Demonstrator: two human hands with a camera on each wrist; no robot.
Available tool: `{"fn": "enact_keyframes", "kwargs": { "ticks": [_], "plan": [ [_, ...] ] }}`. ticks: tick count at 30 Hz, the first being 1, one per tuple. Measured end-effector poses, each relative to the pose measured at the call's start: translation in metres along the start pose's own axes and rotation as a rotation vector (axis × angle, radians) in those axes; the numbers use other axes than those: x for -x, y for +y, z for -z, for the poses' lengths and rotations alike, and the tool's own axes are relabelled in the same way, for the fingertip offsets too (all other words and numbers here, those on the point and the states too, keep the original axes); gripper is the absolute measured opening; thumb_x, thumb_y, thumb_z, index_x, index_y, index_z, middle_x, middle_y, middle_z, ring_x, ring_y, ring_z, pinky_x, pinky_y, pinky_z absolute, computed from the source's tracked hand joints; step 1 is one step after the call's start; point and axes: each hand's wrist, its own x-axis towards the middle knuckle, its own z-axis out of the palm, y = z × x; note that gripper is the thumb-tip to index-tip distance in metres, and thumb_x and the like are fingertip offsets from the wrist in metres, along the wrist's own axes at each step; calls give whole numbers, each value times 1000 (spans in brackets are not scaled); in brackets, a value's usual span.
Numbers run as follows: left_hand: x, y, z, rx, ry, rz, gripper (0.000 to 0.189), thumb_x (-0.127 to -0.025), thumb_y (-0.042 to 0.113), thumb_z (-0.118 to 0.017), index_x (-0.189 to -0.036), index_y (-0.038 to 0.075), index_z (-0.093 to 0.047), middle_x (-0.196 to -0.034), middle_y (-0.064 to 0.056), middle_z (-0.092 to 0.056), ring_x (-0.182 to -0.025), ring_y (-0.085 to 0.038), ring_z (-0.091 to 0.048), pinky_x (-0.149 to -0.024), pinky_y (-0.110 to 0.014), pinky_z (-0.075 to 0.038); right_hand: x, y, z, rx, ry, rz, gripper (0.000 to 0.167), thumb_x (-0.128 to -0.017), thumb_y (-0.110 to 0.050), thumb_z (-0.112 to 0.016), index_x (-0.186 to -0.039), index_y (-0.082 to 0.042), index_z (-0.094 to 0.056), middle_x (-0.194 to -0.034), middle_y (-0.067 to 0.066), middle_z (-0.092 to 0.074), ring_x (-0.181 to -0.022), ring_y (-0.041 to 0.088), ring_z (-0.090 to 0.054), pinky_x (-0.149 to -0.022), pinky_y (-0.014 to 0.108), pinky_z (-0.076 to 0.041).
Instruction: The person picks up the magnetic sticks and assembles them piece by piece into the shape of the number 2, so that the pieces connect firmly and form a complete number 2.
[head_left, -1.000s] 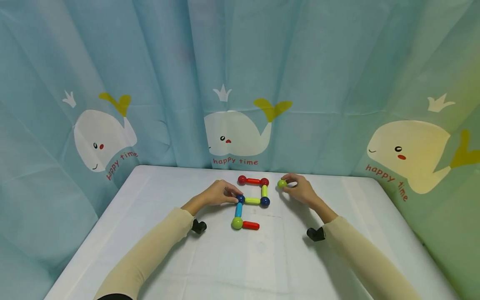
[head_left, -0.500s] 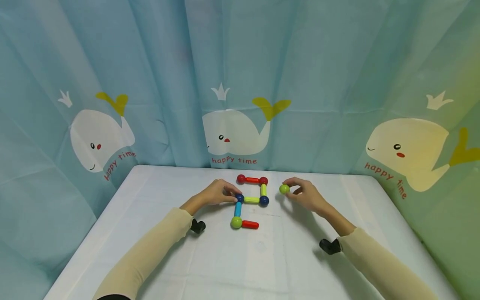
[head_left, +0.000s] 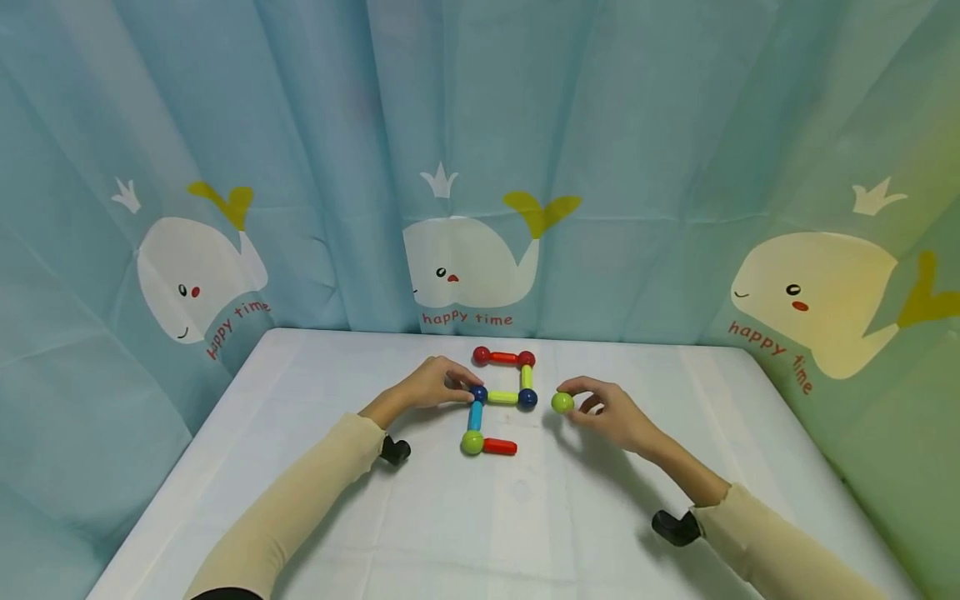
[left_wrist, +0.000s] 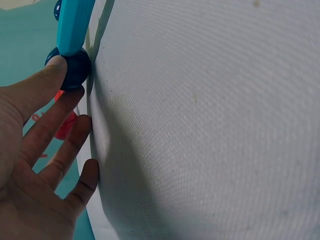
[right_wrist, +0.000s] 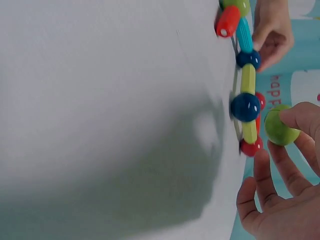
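My left hand [head_left: 437,383] pinches a dark blue ball [left_wrist: 77,70] between thumb and index finger, at the left corner of a figure of balls and rods on the table. From that ball a light blue rod [head_left: 476,416] runs to a green ball [head_left: 472,442] with a red rod [head_left: 500,447] at its right. A yellow-green rod [head_left: 502,397] leads to a second dark blue ball [head_left: 527,399]. Above it are another yellow-green rod [head_left: 527,377], two red balls [head_left: 482,356] and a red rod [head_left: 503,358]. My right hand [head_left: 611,412] pinches a loose green ball [right_wrist: 280,125], right of the figure.
A white cloth covers the table [head_left: 420,533]. Behind it hangs a light blue curtain [head_left: 637,125] with printed whales, close to the table's back edge. Each forearm has a black wrist device [head_left: 677,528] at the cuff.
My right hand has drawn back toward me with the green ball, from beside the red ball to beside the second dark blue ball. The left hand keeps its place.
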Motion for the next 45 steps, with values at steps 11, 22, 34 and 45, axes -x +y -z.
{"fn": "enact_keyframes", "kwargs": {
  "ticks": [11, 22, 34, 45],
  "plan": [
    [-2, -2, -1, 11, 3, 4, 28, -82, 34, -72, -110, 34, -70, -103, 15, -69, -85, -8, -59, -81, -26, -49, 12, -12, -22, -45, -56, -14, 31, -85, -19, -69, -114, -26, -62, -112, -7, -63, -86, 20, -60, -69, 29, -50],
    [-2, -2, 0, 13, 0, -3, 28, -82, 33, -72, -110, 31, -70, -103, 13, -70, -84, -7, -60, -80, -25, -49, 15, -13, -46, -46, -113, 6, 32, -85, -15, -69, -116, -20, -63, -110, -3, -64, -81, 19, -57, -68, 25, -49],
    [-1, -1, 1, 15, 1, -1, 27, -82, 33, -72, -110, 31, -70, -104, 13, -69, -84, -6, -60, -80, -25, -49, 18, -16, -54, 12, -127, -13, 33, -84, -15, -69, -116, -18, -63, -102, -4, -63, -77, 18, -54, -62, 23, -47],
    [2, 5, 1, -17, -7, -8, 30, -84, 30, -70, -114, 27, -69, -107, 13, -69, -87, -6, -59, -82, -25, -48, 18, -16, -55, 26, -137, -22, 34, -85, -15, -69, -118, -18, -62, -106, -5, -62, -79, 16, -54, -63, 22, -48]
  ]
}}
